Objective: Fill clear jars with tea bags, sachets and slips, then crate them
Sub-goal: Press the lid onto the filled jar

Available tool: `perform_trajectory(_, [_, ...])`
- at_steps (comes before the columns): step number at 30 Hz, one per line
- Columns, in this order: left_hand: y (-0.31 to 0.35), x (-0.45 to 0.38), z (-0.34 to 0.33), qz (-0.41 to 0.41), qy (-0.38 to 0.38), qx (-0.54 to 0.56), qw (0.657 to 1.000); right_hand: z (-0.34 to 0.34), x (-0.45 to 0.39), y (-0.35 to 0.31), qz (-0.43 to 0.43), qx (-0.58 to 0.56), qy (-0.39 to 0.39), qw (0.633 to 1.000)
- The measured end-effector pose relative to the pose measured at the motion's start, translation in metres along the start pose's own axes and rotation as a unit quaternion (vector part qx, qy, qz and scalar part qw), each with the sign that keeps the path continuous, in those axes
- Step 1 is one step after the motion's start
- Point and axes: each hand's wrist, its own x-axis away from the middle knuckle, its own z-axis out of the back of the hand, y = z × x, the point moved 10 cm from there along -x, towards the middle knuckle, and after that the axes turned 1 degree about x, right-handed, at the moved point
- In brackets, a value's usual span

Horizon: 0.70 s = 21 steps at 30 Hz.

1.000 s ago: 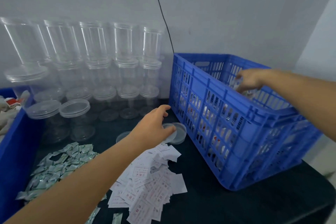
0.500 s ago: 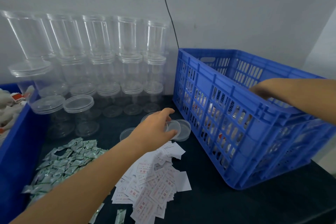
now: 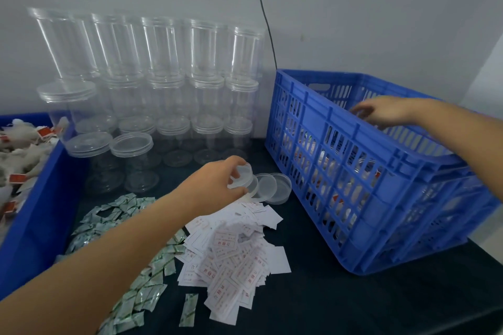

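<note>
**Jars part-crated; left hand taking a lid from the loose row**

Jars (image 3: 174,62), clear and empty, stand stacked in tiers against the back wall, several capped, none being filled at this moment. Filled jars appear already lodged in the blue crate (image 3: 353,160); white and red contents show through its slotted wall, though individual jars cannot be counted.

Left hand (image 3: 215,185) pinches a clear lid (image 3: 242,175) between thumb and fingers, tilted up off the dark table (image 3: 326,307). Further loose lids (image 3: 272,190) lie overlapping just beside it, next to the crate's near corner. Judgement: a lid is being picked for the next jar to be closed.

Right hand (image 3: 386,113) reaches over the crate's near rim with fingers relaxed and spread, holding nothing visible; likely it has just set a jar down or is steadying the load.

Supplies are laid within reach of the left arm: paper slips (image 3: 234,261) in a loose heap in the centre, green sachets (image 3: 136,275) scattered to their left, and tea bags (image 3: 19,155) with red tags heaped in a blue bin (image 3: 40,215) at the far left. This arrangement keeps filling stock on one side and finished output on the other.
</note>
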Motion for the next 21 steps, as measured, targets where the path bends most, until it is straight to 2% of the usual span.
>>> perform_trajectory(4, [-0.011,0.017,0.019,0.01,0.006,-0.014,1.0,0.052,0.018,-0.024,0.035,-0.153,0.149,0.976])
perform_trajectory(8, [-0.028,0.04,0.038,0.027,0.011,-0.022,0.999,0.093,0.046,-0.069,0.1,-0.255,0.255,0.927])
perform_trajectory(11, [-0.045,0.058,0.051,0.047,0.012,-0.025,0.999,0.108,0.07,-0.111,0.153,-0.302,0.306,0.89])
perform_trajectory(14, [-0.067,0.074,0.062,0.076,0.017,-0.023,0.997,0.096,0.084,-0.167,0.21,-0.32,0.298,0.875])
perform_trajectory(21, [-0.125,0.1,0.074,0.144,0.045,-0.001,0.989,0.002,0.063,-0.306,0.294,-0.264,0.196,0.897])
